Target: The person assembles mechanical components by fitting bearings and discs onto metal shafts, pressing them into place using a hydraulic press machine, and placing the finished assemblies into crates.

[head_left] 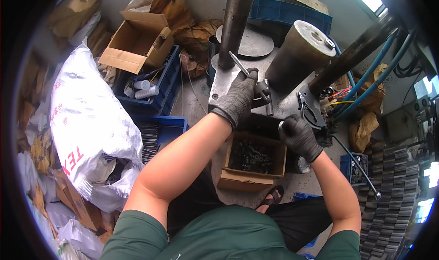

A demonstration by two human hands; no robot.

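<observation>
The gloved left hand [238,96] is clamped on a thin metal rod [238,63] over the tabletop [283,102]. At four o'clock, the right hand [298,134] seems closed around a small knob above the cardboard box [250,161].

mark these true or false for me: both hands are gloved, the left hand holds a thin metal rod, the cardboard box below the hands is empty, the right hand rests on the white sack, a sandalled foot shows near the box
1. Both hands wear dark gloves. True: the left hand and the right hand are both gloved.
2. The left hand holds a thin metal rod. True: the metal rod sticks up out of its fingers.
3. The cardboard box below the hands is empty. False: the cardboard box holds a heap of small dark parts.
4. The right hand rests on the white sack. False: the white sack lies far off at the person's left; the right hand is closed on a small object by the machine.
5. A sandalled foot shows near the box. True: the foot is just below it.
</observation>
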